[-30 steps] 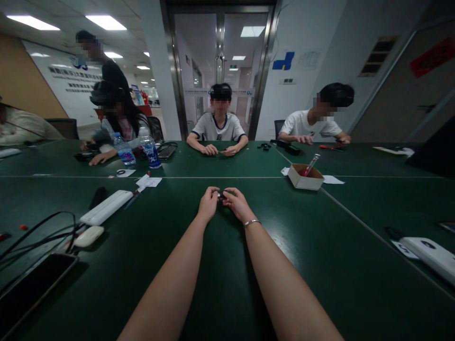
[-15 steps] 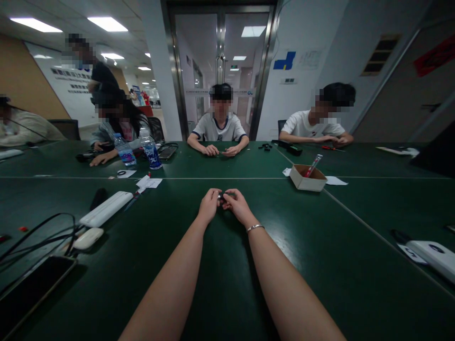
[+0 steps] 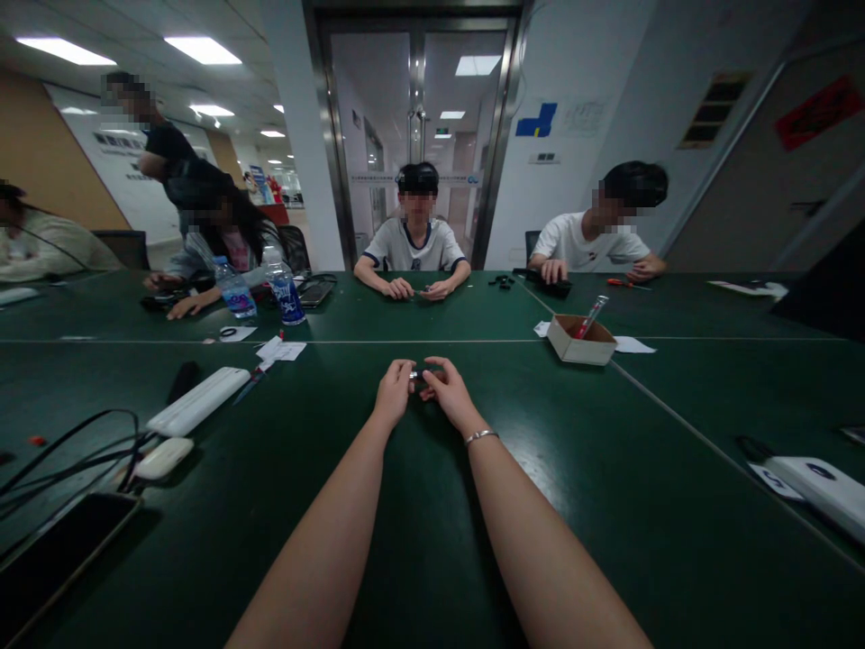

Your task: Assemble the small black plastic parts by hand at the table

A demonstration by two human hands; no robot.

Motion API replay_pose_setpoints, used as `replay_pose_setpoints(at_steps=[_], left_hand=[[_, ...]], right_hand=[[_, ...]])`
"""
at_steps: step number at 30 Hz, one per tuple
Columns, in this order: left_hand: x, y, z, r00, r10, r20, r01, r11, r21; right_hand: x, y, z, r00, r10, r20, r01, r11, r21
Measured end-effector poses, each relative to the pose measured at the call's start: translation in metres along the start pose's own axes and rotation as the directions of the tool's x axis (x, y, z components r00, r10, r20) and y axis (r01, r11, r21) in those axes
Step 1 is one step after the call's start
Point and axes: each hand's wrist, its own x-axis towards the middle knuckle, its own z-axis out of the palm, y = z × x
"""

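Observation:
A small black object with a silver end [image 3: 417,374] spans the gap between my two hands, just over the dark green table [image 3: 432,505]. My left hand [image 3: 393,391] pinches its silver end between thumb and fingers. On the black end, the thumb and fingers of my right hand [image 3: 447,391] are closed, and a metal bracelet circles that wrist. Fingers cover much of the object, so its exact kind cannot be made out.
An open cardboard box [image 3: 581,350] with a red-and-clear tube stands ahead right. At left lie a white power bank [image 3: 199,401], cables and a phone [image 3: 68,550]. Two bottles [image 3: 286,293] stand farther back. Co-workers sit across the table. Another white device [image 3: 821,487] lies at right.
My hands have drawn slightly apart, and more of the small object shows between them. The co-worker at right has moved a hand to a black item. A standing person has shifted left.

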Motion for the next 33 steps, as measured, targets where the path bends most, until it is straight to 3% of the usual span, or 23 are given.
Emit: replay_pose_setpoints(at_steps=[7,12,18,24,33], left_hand=[[0.001,-0.002,0.001,1.0,-0.015,-0.016,0.014,0.998,-0.06],[0.002,-0.004,0.001,1.0,0.006,-0.005,-0.006,1.0,0.02],[-0.001,0.003,0.0,0.999,-0.041,0.003,0.041,0.997,-0.061],[-0.001,-0.001,0.0,0.999,0.048,-0.007,-0.048,0.998,-0.039],[0.004,-0.007,-0.001,0.997,0.059,-0.04,-0.059,0.998,-0.002]], right_hand=[[-0.001,-0.003,0.001,0.999,-0.051,-0.003,0.051,0.996,-0.077],[-0.003,-0.007,0.002,0.999,-0.045,0.014,0.046,0.996,-0.08],[-0.003,-0.007,0.001,0.999,-0.038,-0.002,0.038,0.996,-0.085],[-0.002,-0.005,-0.001,0.999,-0.033,0.005,0.033,0.996,-0.08],[-0.002,-0.005,-0.001,1.0,-0.026,0.001,0.026,0.997,-0.077]])
